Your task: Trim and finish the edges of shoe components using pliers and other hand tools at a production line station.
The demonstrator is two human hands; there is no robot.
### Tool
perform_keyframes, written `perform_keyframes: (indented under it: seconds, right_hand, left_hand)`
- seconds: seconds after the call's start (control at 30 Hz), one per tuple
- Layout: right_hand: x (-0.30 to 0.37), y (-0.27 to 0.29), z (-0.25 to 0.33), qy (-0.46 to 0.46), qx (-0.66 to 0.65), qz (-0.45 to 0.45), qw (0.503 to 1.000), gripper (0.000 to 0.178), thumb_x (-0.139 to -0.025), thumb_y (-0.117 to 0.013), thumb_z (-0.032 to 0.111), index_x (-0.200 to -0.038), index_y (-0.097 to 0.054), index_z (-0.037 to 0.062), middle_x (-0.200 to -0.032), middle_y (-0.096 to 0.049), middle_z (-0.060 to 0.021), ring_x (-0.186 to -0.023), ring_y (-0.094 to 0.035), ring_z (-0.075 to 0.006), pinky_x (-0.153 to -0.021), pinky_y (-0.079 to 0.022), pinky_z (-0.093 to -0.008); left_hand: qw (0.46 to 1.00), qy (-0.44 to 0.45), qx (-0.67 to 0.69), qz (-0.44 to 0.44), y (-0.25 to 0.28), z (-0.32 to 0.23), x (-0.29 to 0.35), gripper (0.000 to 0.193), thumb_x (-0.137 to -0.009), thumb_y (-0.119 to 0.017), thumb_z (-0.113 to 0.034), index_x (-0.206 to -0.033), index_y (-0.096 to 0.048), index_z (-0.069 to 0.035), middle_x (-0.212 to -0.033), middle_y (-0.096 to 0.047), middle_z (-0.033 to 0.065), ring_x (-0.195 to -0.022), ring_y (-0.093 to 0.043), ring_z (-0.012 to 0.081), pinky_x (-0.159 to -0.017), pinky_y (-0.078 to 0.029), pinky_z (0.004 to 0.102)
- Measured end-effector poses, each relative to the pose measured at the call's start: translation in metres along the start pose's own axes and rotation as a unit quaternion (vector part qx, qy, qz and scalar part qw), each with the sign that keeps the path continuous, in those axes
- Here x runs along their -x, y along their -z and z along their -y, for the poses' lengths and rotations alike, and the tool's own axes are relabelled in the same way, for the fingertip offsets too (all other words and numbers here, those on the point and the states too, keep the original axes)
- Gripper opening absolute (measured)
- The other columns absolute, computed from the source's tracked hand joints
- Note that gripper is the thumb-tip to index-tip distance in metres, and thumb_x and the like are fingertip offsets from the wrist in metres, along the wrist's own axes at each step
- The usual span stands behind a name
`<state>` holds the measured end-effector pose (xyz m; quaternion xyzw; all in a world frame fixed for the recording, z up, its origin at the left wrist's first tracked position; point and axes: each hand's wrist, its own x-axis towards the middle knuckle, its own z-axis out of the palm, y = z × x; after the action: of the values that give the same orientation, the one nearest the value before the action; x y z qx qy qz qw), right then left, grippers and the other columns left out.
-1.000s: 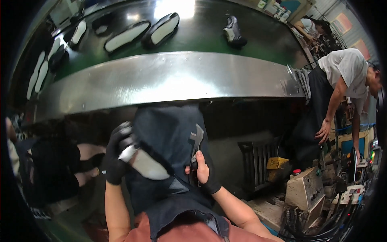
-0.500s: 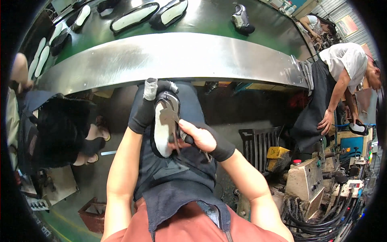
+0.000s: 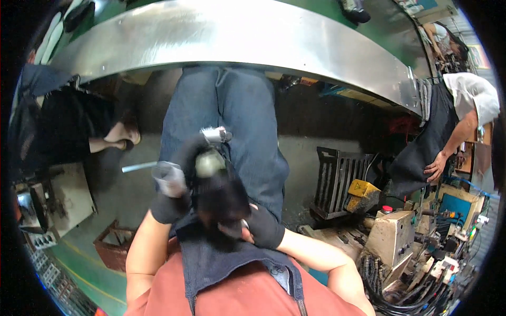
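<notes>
A dark shoe (image 3: pixel 219 192), smeared by motion, is tilted over my lap with a pale patch at its far end. My left hand (image 3: pixel 182 174), in a black fingerless glove with grey tape round its fingers, is closed around the shoe's far left side. At the near right end of the shoe is my right hand (image 3: pixel 261 226), gloved in black, its bare fingers curled in against the shoe. What those fingers grip is blurred and partly hidden; the pincers seen earlier cannot be made out.
A metal-edged bench (image 3: pixel 211 37) crosses beyond my knees, with another dark shoe (image 3: pixel 356 10) on its green top. At right stand a black slatted rack (image 3: pixel 337 181), a yellow box (image 3: pixel 363 195) and a beige machine (image 3: pixel 390 237) with cables. A co-worker (image 3: pixel 464 105) leans at far right; another sits left.
The shoe has come nearer my body and turned, so its pale bottom is mostly out of sight. Both hands moved toward me. My view has tipped down, away from the shoes on the bench.
</notes>
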<state>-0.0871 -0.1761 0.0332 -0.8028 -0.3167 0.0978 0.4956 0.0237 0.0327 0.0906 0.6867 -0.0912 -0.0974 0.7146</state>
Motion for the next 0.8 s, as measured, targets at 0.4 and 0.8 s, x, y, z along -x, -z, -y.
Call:
perform_keyframes:
  seconds: [0.4,0.8]
  right_hand:
    - [0.012,0.019,-0.008,0.081,0.059,0.037,0.994,0.036,-0.058,-0.063,0.03,-0.078,-0.055,0.0001,-0.1,-0.058,-0.0179,-0.092,-0.062,-0.0347,-0.082,-0.054,-0.0429]
    - [-0.021,0.031,-0.042,0.231,0.126,0.018,0.965,0.035,-0.061,-0.068,0.032,-0.073,-0.055,0.0015,-0.1,-0.062,-0.0192,-0.087,-0.064,-0.035,-0.078,-0.057,-0.0439]
  left_hand:
    - [0.948,0.177,0.265,0.0,-0.01,0.055,0.038,0.078,-0.09,-0.051,-0.065,-0.137,-0.045,-0.003,-0.125,-0.057,0.0117,-0.115,-0.055,0.0194,-0.102,-0.042,0.0354]
    - [0.971,0.142,0.19,0.04,-0.001,0.049,0.02,0.049,-0.098,-0.046,-0.049,-0.112,-0.057,-0.003,-0.105,-0.061,0.007,-0.098,-0.057,0.0148,-0.091,-0.045,0.0306]
